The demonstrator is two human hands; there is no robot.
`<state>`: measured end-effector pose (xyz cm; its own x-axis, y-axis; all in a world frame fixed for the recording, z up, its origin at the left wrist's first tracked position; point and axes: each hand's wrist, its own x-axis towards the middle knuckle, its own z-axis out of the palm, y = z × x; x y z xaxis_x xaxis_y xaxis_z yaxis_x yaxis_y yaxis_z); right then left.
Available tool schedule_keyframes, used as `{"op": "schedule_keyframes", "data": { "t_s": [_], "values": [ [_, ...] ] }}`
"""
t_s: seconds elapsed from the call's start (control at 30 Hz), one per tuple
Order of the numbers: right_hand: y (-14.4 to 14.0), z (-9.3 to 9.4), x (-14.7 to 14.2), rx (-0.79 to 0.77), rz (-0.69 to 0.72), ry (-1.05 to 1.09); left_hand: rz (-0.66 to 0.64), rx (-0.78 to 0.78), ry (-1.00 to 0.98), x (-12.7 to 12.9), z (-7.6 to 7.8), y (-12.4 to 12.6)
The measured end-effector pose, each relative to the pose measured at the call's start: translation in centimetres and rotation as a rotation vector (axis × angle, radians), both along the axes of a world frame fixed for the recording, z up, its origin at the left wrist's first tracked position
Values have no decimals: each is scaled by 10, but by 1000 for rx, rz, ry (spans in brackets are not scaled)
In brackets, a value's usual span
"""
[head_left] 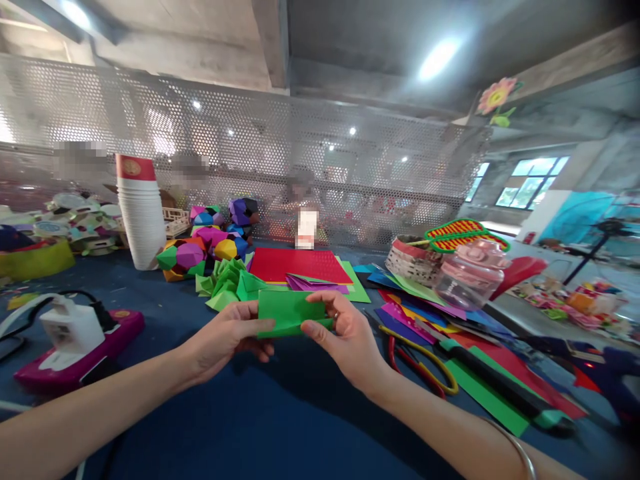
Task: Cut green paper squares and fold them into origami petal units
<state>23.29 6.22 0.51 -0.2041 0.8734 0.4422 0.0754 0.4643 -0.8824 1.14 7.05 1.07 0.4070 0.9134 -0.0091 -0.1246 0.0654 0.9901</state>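
Observation:
I hold a folded green paper (290, 311) just above the dark blue table (280, 413), between both hands. My left hand (227, 337) pinches its left lower edge. My right hand (345, 337) grips its right side, thumb on the lower edge and fingers over the top. Just beyond the paper lies a pile of folded green paper pieces (227, 283). A flat stack of coloured sheets, red on top (300, 265), lies behind it.
A tall stack of white paper cups (141, 213) and several coloured paper polyhedra (210, 243) stand at the back left. A pink-based device with cables (75, 340) sits left. Scissors (420, 363), loose coloured sheets (480, 373), a clear bottle (470, 273) and a basket (415, 260) lie right.

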Motion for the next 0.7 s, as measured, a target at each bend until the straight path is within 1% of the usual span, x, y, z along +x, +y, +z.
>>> {"op": "schedule_keyframes", "data": {
  "t_s": [0.07,0.17,0.23,0.33,0.47,0.57,0.7],
  "values": [
    [4,-2,1,-10,-39,4,-17,16,-55,1,1,-1],
    [6,-3,3,-8,-91,-12,-108,94,-163,3,4,-4],
    [5,-3,3,13,-115,-26,-141,143,-159,5,5,-7],
    [1,-3,3,49,-127,-46,-68,155,-82,8,5,-10],
    [-5,-2,0,29,-95,-28,-2,130,-43,10,3,-11],
    [-7,0,-4,-25,-30,35,24,103,-39,9,2,-8],
    [-7,2,-7,-165,50,102,54,113,-50,7,2,-5]
  ]
}}
